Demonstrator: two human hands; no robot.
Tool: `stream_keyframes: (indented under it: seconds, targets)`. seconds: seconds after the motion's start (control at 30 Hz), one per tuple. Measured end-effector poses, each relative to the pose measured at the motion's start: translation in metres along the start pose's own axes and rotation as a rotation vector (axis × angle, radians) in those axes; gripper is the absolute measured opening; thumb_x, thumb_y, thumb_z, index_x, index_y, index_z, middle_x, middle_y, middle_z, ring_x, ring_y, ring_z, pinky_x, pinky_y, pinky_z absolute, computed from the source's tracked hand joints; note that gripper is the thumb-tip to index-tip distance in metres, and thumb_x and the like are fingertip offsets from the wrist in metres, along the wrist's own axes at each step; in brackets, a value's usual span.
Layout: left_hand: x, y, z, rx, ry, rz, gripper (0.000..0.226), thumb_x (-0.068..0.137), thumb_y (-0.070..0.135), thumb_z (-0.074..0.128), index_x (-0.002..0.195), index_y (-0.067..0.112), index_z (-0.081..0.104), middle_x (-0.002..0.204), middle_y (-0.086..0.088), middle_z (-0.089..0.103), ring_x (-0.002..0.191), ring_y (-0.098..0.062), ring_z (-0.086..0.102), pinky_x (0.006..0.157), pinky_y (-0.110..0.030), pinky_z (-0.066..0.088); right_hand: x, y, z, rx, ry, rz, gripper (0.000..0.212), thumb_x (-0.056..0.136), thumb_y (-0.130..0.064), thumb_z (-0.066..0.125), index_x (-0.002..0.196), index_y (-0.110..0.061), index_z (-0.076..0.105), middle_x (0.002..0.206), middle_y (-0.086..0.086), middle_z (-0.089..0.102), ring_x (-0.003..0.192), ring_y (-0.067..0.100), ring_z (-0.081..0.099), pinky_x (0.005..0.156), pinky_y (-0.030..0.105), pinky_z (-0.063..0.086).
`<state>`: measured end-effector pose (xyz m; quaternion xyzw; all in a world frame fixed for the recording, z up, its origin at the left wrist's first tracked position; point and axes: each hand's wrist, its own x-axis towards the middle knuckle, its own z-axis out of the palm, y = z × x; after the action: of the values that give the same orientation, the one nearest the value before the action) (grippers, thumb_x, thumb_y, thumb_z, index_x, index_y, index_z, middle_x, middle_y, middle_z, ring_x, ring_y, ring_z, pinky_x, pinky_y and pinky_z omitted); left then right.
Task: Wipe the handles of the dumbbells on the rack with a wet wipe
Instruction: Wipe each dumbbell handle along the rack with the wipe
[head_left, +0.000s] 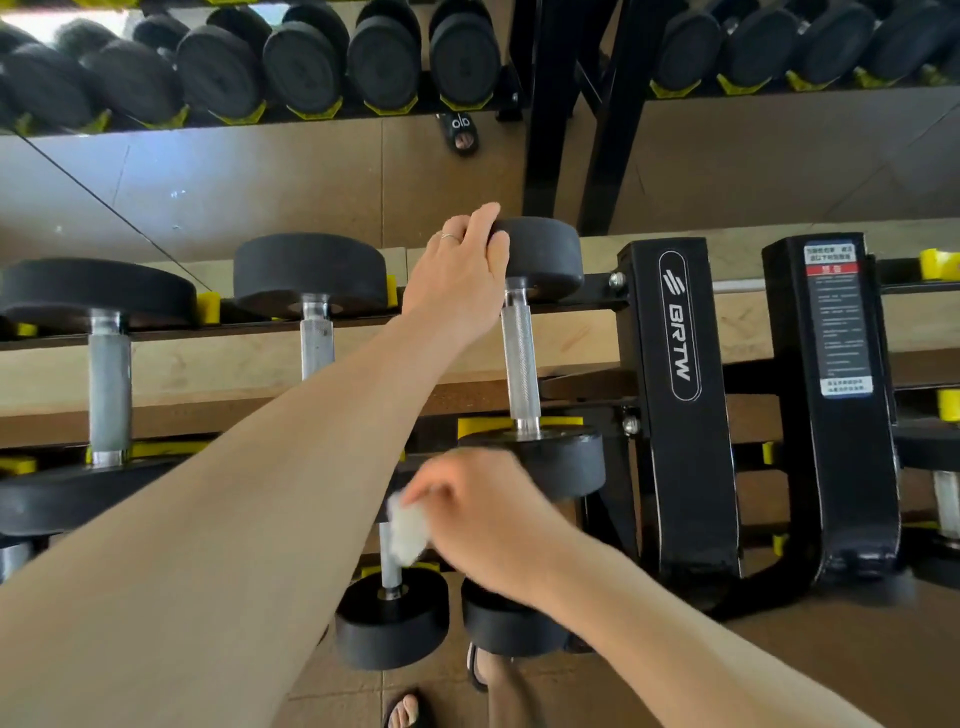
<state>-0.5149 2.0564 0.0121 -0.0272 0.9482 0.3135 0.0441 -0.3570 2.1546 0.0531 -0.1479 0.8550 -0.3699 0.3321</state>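
**Two hands at the dumbbell rack**

The left hand (462, 275) reaches far out and rests on the far black end (540, 254) of a dumbbell on the top shelf; its fingers bend over the round edge and hold it; a thin ring (450, 237) sits on one finger. This dumbbell's shiny handle (519, 353) is bare and runs back to its near end (545, 457); it lies right beside the black rack post (680, 405) with white letters on it.

The right hand (483, 519) is lower down and a bit blurry; its fingers are curled and pinch a white wet wipe (408, 530); the wipe is up against the thin handle (387, 561) of a small dumbbell (392, 618) on the lower shelf.

Two more dumbbells (104, 364) lie to the left on the top shelf; a mirror (260, 182) behind the rack shows more black weights; toes in sandals (410, 712) stand on the floor below.
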Motion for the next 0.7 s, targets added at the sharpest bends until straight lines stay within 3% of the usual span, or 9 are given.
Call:
stream_keyframes:
  seconds: [0.07,0.13,0.2,0.33,0.43,0.5,0.7]
  targets:
    - [-0.016,-0.009,-0.007,-0.047,-0.029,0.021,0.051,0.111,0.039,0.02,0.16,0.026,0.022,0.165,0.0,0.026,0.151,-0.018,0.024,0.121,-0.033,0.024,-0.003,-0.005,0.023,0.005,-0.055,-0.051,0.031,0.099,-0.016,0.043,0.116,-0.017,0.069,0.114,0.001,0.065,0.094,0.007,0.059,0.075,0.013,0.045]
    - [-0.042,-0.022,-0.013,-0.069,-0.037,0.03,0.051,0.111,0.038,0.021,0.16,0.024,0.026,0.165,0.002,0.026,0.152,-0.013,0.022,0.119,-0.025,0.017,-0.003,0.006,0.034,-0.022,-0.033,0.001,0.03,0.1,-0.018,0.044,0.118,-0.014,0.068,0.117,0.004,0.065,0.099,0.012,0.061,0.082,0.02,0.05]
    - [-0.075,-0.032,-0.014,-0.105,-0.034,0.046,0.048,0.111,0.035,0.024,0.155,0.02,0.037,0.16,0.003,0.037,0.147,-0.012,0.032,0.115,-0.023,0.022,-0.003,0.025,0.043,-0.091,-0.015,0.054,0.029,0.1,-0.02,0.045,0.117,-0.01,0.067,0.117,0.007,0.065,0.103,0.016,0.061,0.087,0.027,0.051]
    - [-0.144,-0.045,-0.004,-0.189,0.001,0.104,0.036,0.111,0.026,0.03,0.13,0.015,0.059,0.127,-0.001,0.06,0.116,-0.013,0.053,0.099,-0.03,0.044,-0.016,0.069,0.063,-0.088,0.12,0.161,0.031,0.1,-0.019,0.043,0.118,-0.02,0.068,0.118,-0.001,0.066,0.099,0.009,0.06,0.076,0.017,0.043]
    - [-0.179,-0.055,0.012,-0.199,-0.016,0.115,0.033,0.11,0.024,0.031,0.112,0.009,0.061,0.105,-0.007,0.062,0.097,-0.017,0.055,0.088,-0.038,0.045,-0.031,0.1,0.079,-0.015,0.307,0.245,0.029,0.096,-0.016,0.048,0.113,-0.027,0.069,0.112,-0.004,0.069,0.091,0.009,0.066,0.08,0.027,0.054]
    - [-0.197,-0.062,0.021,-0.207,-0.017,0.156,0.033,0.11,0.023,0.032,0.11,0.007,0.061,0.103,-0.006,0.062,0.096,-0.016,0.055,0.088,-0.034,0.044,-0.039,0.115,0.089,0.032,0.389,0.28,0.03,0.094,-0.013,0.048,0.112,-0.028,0.067,0.108,-0.003,0.069,0.083,0.011,0.068,0.078,0.031,0.057]
    - [-0.235,-0.095,0.059,-0.19,-0.017,0.203,0.032,0.111,0.025,0.032,0.125,0.017,0.059,0.115,0.003,0.062,0.106,-0.008,0.056,0.09,-0.021,0.044,-0.04,0.152,0.133,0.077,0.539,0.33,0.032,0.095,-0.009,0.046,0.099,-0.023,0.074,0.108,0.0,0.069,0.09,0.018,0.068,0.078,0.026,0.053]
